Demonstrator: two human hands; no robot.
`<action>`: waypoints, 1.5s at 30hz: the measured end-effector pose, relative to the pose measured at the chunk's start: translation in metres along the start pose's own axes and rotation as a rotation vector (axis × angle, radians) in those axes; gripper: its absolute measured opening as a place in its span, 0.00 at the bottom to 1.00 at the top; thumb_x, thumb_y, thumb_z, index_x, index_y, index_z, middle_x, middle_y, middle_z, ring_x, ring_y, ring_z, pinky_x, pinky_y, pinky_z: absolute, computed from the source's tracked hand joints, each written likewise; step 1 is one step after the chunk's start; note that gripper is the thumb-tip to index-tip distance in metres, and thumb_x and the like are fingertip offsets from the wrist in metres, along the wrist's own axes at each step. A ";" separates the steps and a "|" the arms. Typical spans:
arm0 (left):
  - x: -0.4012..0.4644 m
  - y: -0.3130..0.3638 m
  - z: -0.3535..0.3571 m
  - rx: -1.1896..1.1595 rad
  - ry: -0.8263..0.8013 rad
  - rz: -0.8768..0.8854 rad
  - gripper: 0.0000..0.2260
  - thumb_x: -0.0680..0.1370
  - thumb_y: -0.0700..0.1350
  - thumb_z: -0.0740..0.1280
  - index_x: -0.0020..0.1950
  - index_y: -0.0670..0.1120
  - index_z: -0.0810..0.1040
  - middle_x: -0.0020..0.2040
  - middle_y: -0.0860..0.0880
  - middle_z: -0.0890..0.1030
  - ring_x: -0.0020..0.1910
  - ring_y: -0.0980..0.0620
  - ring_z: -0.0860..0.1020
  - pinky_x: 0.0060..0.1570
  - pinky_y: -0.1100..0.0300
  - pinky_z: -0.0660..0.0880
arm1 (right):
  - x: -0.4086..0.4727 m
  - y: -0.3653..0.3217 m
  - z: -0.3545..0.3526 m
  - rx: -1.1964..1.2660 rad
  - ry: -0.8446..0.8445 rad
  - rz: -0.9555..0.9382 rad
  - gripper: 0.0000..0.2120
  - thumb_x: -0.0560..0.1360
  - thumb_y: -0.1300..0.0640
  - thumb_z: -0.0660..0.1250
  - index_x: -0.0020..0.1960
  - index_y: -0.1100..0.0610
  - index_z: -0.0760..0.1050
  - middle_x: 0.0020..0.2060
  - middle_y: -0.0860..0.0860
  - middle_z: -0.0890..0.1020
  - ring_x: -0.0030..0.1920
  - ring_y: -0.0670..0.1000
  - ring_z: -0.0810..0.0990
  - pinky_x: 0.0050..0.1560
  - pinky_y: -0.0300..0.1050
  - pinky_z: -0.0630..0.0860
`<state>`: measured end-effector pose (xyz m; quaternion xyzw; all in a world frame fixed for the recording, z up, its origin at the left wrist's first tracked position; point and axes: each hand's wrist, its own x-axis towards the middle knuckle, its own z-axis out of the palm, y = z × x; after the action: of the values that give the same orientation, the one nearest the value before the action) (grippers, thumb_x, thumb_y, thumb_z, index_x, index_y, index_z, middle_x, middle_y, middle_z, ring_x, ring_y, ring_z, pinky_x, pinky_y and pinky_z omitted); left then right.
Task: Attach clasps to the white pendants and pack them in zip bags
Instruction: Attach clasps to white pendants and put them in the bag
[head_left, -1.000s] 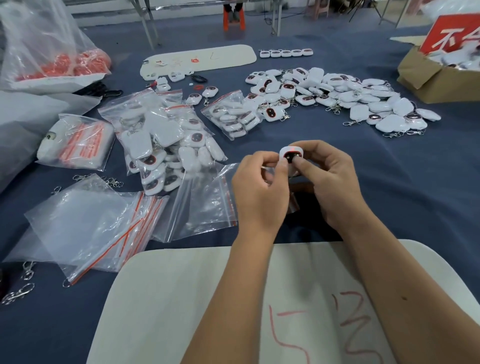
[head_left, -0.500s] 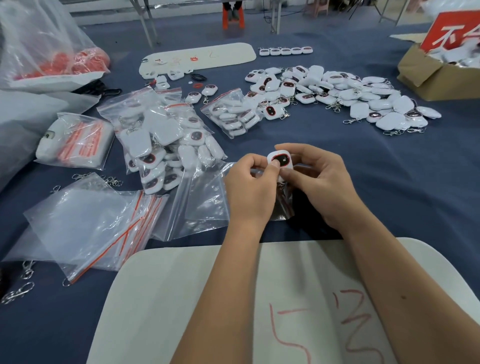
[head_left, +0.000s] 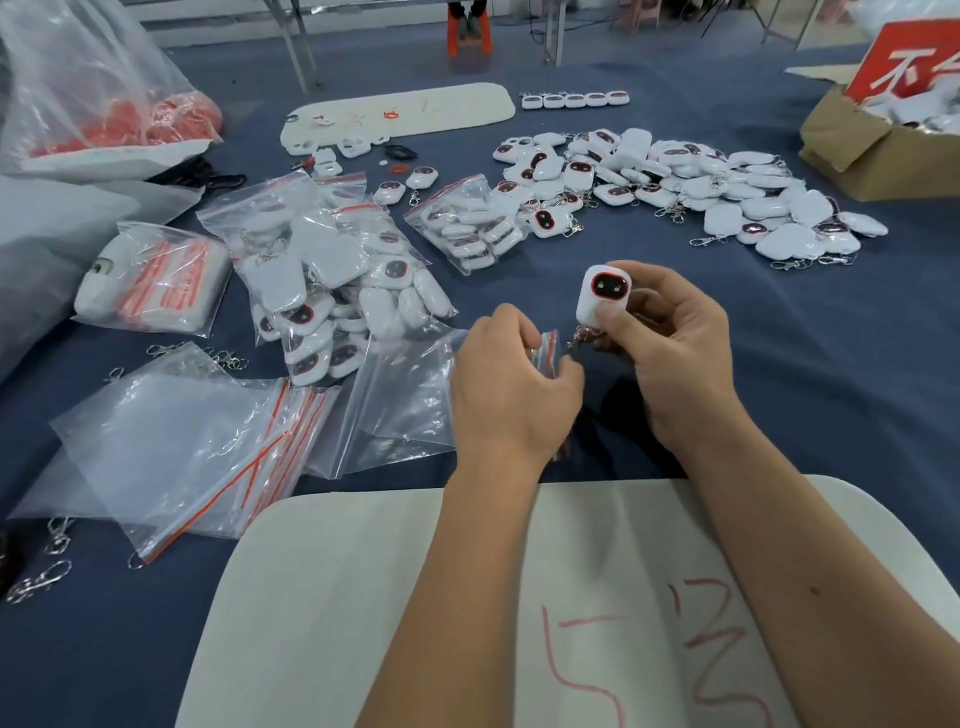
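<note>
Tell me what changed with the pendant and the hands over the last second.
The left hand let go of the white rounded pendant with the dark red-rimmed face and dropped to pinch the clear red-striped zip bag. The right hand now grips the pendant alone, upright. The piles and filled bags stayed put.

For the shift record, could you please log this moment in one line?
right hand: holds pendant | left hand: pinches zip bag | pendant not bagged

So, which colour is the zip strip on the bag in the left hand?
Red, on the zip bag in the head view.
</note>
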<state>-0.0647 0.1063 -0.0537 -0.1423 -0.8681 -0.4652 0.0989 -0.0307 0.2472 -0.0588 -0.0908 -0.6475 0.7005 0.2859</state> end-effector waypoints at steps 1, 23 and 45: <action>0.000 -0.001 -0.001 0.007 0.000 -0.003 0.10 0.74 0.47 0.73 0.41 0.48 0.72 0.38 0.52 0.77 0.39 0.50 0.76 0.39 0.53 0.73 | 0.000 0.000 0.000 0.001 0.002 -0.007 0.13 0.76 0.65 0.73 0.58 0.55 0.83 0.45 0.53 0.87 0.44 0.50 0.86 0.45 0.43 0.82; 0.004 0.005 -0.019 -0.163 0.235 -0.080 0.05 0.72 0.39 0.71 0.37 0.47 0.79 0.31 0.53 0.80 0.33 0.54 0.79 0.39 0.57 0.78 | -0.011 -0.005 0.015 -0.339 -0.225 -0.018 0.12 0.72 0.65 0.78 0.49 0.59 0.77 0.39 0.53 0.87 0.38 0.53 0.86 0.43 0.48 0.83; 0.000 0.012 -0.019 -0.016 0.499 0.177 0.04 0.74 0.37 0.71 0.39 0.43 0.79 0.39 0.47 0.78 0.39 0.45 0.76 0.38 0.48 0.74 | 0.025 -0.011 0.036 -0.514 0.183 -0.273 0.11 0.76 0.65 0.63 0.48 0.58 0.83 0.37 0.49 0.86 0.38 0.51 0.84 0.40 0.46 0.80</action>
<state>-0.0600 0.0966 -0.0333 -0.0994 -0.7972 -0.4824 0.3491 -0.0657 0.2298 -0.0366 -0.1352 -0.7811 0.4579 0.4023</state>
